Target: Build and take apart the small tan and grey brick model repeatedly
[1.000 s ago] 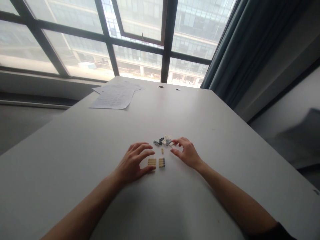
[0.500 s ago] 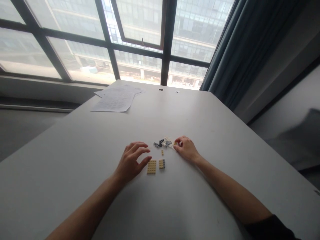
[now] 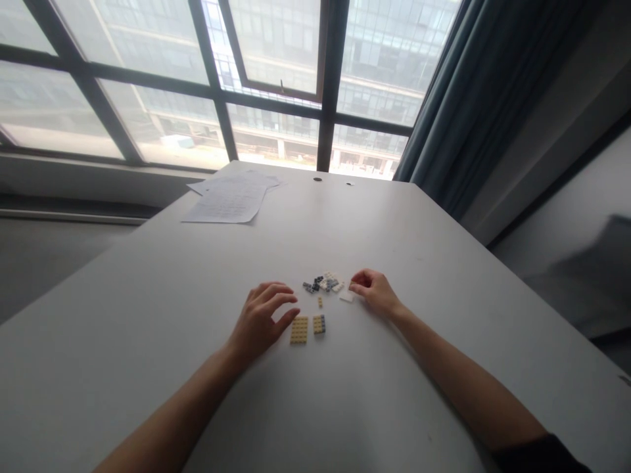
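Observation:
My left hand (image 3: 261,318) rests on the table with its fingers apart, holding nothing, its thumb beside a tan studded block (image 3: 298,330). Right of that block lies a smaller tan and blue-grey piece (image 3: 319,324), with a tiny tan brick (image 3: 320,302) above it. A loose pile of white, grey and dark bricks (image 3: 325,282) sits between the hands. My right hand (image 3: 374,290) is to the right of the pile, fingers pinched on a small tan piece mostly hidden by the fingertips. A flat white piece (image 3: 346,297) lies just below those fingertips.
Printed paper sheets (image 3: 229,197) lie at the far left of the white table (image 3: 384,230). Two small round holes are near the far edge. Beyond stand a large window and, on the right, a dark blue curtain (image 3: 458,92).
My right hand has moved slightly right, away from the pile, with the tan piece. The flat white piece now shows apart from the pile. My left hand has barely moved.

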A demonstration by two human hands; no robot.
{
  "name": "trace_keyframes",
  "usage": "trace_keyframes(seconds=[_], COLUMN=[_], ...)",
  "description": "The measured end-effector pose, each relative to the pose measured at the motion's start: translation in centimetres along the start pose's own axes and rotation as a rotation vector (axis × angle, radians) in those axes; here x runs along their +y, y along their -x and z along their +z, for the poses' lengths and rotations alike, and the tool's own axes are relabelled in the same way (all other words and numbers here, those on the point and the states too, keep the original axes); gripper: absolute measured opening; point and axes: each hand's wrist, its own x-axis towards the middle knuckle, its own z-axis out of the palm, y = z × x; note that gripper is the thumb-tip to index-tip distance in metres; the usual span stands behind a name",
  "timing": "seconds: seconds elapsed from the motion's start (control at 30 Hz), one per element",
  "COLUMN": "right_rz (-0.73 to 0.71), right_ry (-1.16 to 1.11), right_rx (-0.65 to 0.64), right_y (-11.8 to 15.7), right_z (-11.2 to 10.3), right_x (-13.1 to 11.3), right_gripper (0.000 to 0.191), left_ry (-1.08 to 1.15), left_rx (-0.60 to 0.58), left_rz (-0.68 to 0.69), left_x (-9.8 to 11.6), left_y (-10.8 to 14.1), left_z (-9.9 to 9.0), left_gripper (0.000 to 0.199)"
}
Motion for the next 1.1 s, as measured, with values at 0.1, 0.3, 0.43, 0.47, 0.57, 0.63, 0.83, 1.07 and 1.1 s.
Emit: trace_keyframes(seconds=[0.1,0.3,0.43,0.47,0.57,0.63,0.83,1.07,1.1], right_rz=[0.07,0.167,0.205,0.202,0.147,0.086,-0.06,-0.251,-0.274], right_ry=[-0.235,-0.502,-0.585,-0.578,-0.452,-0.279,0.093,0.299,0.317], right_rx=[0.004,-0.036,-0.061,-0.062,-0.054,-0.072,-0.189,-0.202,-0.223], right_y=[0.5,1.9,2.3,2.4,2.4,2.4,3.4,3.7,3.7], right_z=[-0.2,0.5,1.1,1.1,0.9,0.7,1.1,1.4,1.3], right_x=[0.0,-1.3,-1.8,-1.8,-1.7,-1.8,-2.7,-2.6,-2.5], right_gripper=[0.029,0.029,0.031,0.031,0.028,0.022,0.012,0.021,0.023], left_ry=[0.004,-0.015,-0.06,-0.072,-0.095,-0.1,-0.107,-0.039,-0.031], left_rx=[-0.073,-0.345,-0.406,-0.414,-0.426,-0.426,-0.429,-0.43,-0.429], left_rz=[-0.06,-0.242,-0.253,-0.243,-0.214,-0.21,-0.21,-0.22,-0.218], left_x=[0.4,1.9,2.5,2.6,2.7,2.8,2.4,1.3,1.2], left_y=[-0.6,-3.4,-4.7,-4.9,-5.0,-4.9,-4.7,-3.9,-3.9], left_z=[0.3,1.2,2.2,2.5,2.9,2.9,2.4,2.0,2.0], left_gripper=[0.015,0.021,0.023,0.022,0.018,0.018,0.018,0.023,0.024])
